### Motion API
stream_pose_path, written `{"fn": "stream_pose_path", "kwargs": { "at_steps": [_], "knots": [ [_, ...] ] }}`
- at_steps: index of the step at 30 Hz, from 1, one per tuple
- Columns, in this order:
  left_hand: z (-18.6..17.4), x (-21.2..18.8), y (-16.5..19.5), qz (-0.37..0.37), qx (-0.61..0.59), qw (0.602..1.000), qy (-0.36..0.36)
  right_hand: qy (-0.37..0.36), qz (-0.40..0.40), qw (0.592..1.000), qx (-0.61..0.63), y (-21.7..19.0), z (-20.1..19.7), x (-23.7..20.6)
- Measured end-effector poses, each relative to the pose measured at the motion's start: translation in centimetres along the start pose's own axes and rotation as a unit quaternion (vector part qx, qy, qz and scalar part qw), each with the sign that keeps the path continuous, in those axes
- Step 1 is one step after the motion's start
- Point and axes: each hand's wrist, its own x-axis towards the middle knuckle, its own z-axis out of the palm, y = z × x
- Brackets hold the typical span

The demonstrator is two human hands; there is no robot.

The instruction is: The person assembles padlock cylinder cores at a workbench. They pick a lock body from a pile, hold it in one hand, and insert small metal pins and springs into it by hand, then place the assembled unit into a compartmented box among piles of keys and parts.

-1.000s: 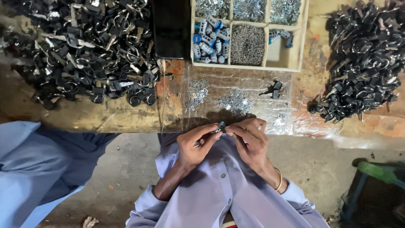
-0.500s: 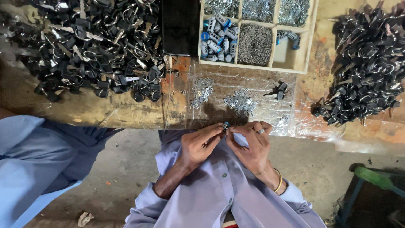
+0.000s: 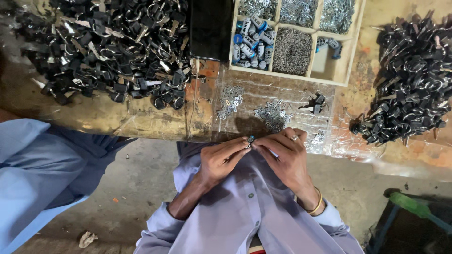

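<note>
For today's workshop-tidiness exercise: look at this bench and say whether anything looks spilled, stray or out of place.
Mostly orderly. Small silver metal bits lie scattered loose on the clear plastic sheet, outside the wooden divided tray. Two black key-like parts sit alone, away from both big black heaps.

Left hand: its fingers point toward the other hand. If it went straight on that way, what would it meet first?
The left hand would probably first meet the small part pinched at its fingertips, then the right hand just beyond.

Black key heaps [image 3: 108, 51], blue-capped cylinders [image 3: 249, 44] in a pale wooden tray [image 3: 351, 51] (shirt [image 3: 254, 211] lilac).
</note>
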Motion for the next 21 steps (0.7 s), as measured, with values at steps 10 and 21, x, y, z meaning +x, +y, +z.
{"fn": "stream_pose_path", "kwargs": {
  "at_steps": [10,21],
  "knots": [
    [-3.4,-0.9,-0.3,-0.12,-0.068,0.988,0.071,0.0,-0.023,0.987,-0.157,-1.5,1.7,4.8],
    [-3.1,-0.8,-0.7,-0.106,-0.085,0.989,0.065,-0.032,-0.019,0.993,-0.112,-1.5,0.6,2.7]
  ]
}}
